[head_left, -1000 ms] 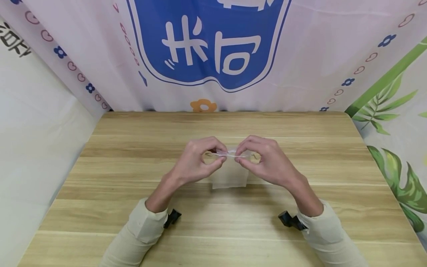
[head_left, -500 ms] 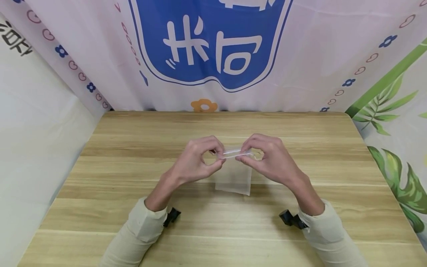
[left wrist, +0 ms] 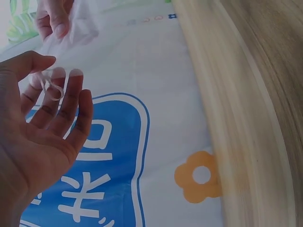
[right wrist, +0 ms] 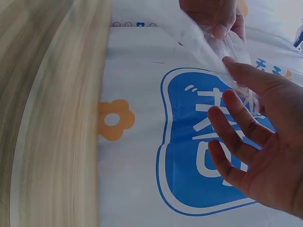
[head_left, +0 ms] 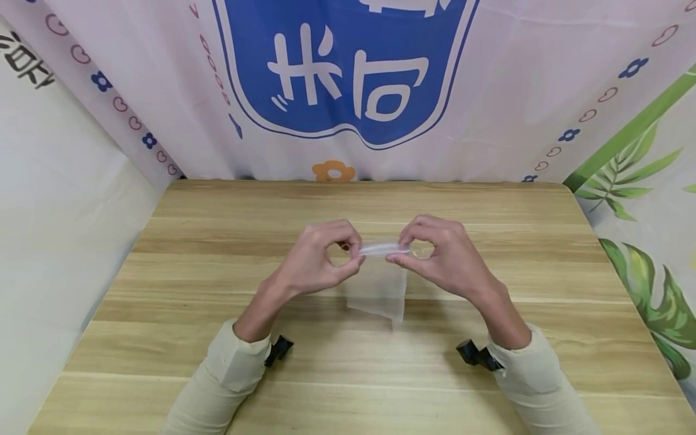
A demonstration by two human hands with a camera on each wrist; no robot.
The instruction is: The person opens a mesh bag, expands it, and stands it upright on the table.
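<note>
A translucent drawstring bag (head_left: 376, 289) hangs above the table between my two hands, its mouth at the top. My left hand (head_left: 321, 257) pinches the left end of the mouth between thumb and fingers. At the right end, my right hand (head_left: 448, 258) pinches the rim in the same way. A thin string loop (left wrist: 56, 91) sticks out beside the left fingers in the left wrist view. Part of the sheer bag (right wrist: 201, 45) stretches between both hands in the right wrist view. Nothing can be made out inside it.
The wood-grain table (head_left: 217, 211) reaches back to a white curtain (head_left: 505, 90) with a blue emblem. Black wrist mounts (head_left: 280, 350) sit at both sleeves. A leaf-patterned cloth (head_left: 652, 241) borders the right side.
My right hand has shifted slightly right, so my hands are farther apart. More of the bag's mouth shows between them, and its lower right corner hangs lower.
</note>
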